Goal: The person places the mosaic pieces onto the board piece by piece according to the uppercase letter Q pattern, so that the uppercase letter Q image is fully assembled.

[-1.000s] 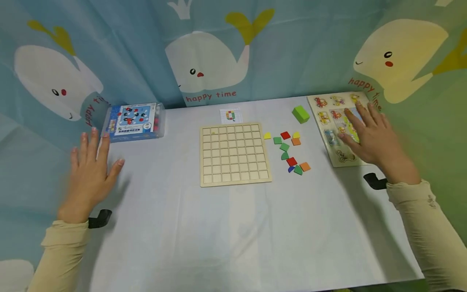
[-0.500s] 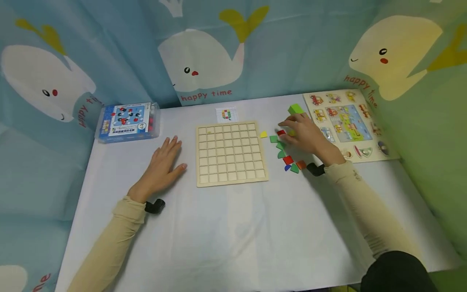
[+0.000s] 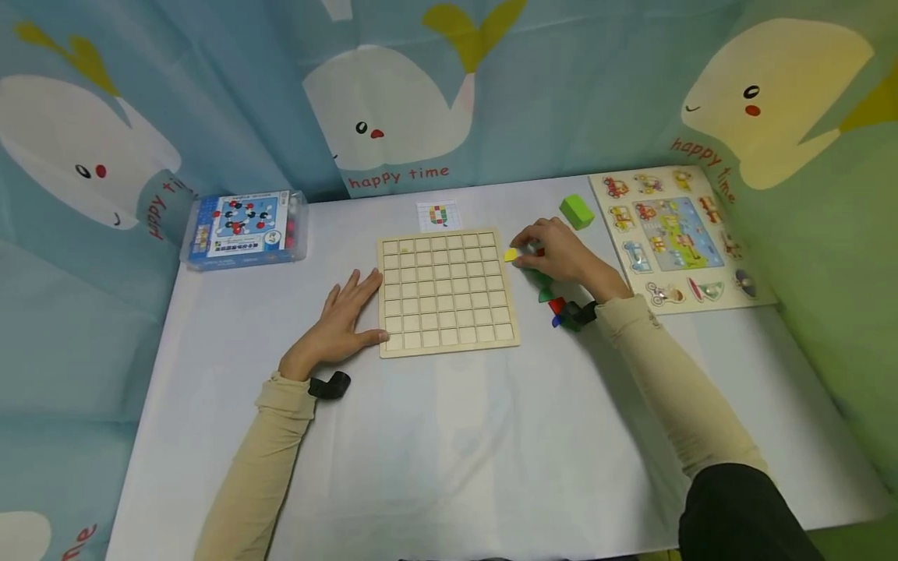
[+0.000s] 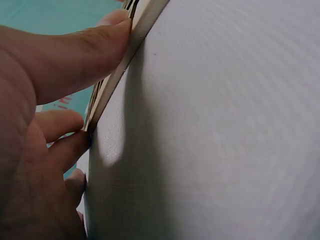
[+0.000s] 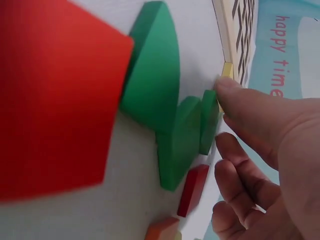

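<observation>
Pinching yellow pc (image 3: 510, 255), R hand (image 3: 559, 253) part-hides green pcs (image 3: 539, 276); L hand (image 3: 340, 323), spread, touches board (image 3: 449, 293).

High head view forward and down, close wrist views, board (image 3: 449, 293) in all

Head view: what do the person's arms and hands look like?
Both hands ungloved. Left sleeve and right sleeve beige, wrinkled, with thick cuffs. A small black device at each wrist. Black fabric higher up the right arm.
</observation>
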